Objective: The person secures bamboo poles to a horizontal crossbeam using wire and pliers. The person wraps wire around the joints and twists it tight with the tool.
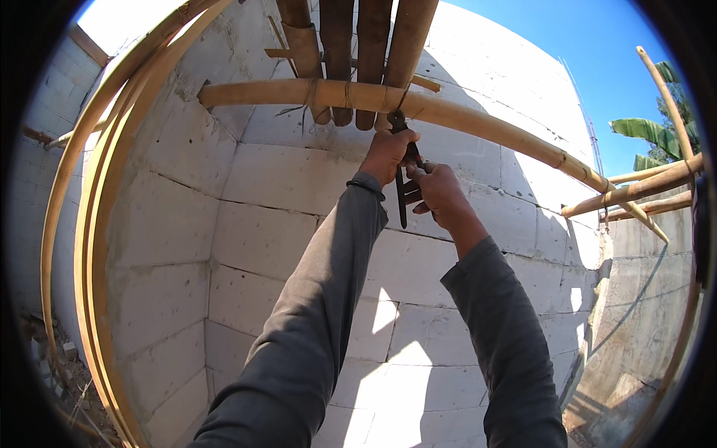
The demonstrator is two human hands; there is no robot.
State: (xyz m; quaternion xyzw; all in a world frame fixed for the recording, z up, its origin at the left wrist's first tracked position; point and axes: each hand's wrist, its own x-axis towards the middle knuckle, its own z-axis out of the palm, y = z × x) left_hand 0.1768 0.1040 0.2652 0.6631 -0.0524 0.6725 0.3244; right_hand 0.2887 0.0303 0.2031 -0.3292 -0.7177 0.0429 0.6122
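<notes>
Overhead, dark metal pincers [402, 201] hang with their jaws up against the underside of a horizontal bamboo pole [478, 119]. My left hand [386, 154] is closed around their upper part, close under the jaws. Lower down, my right hand [442, 196] grips the handles, and one handle end sticks out below the fingers. Thin dark tie wire [346, 95] wraps the pole where several upright bamboo poles [338, 52] cross behind it. A wire loop sits right above the jaws; whether the jaws bite on it I cannot tell.
A pale block wall [276, 231] stands close in front and turns a corner at the left. Long bent-looking timber strips [93, 246] rise on the left. More bamboo poles [650, 187] cross at the right, before a grey wall [635, 299]. Loose wire ends [302, 118] dangle beneath the pole.
</notes>
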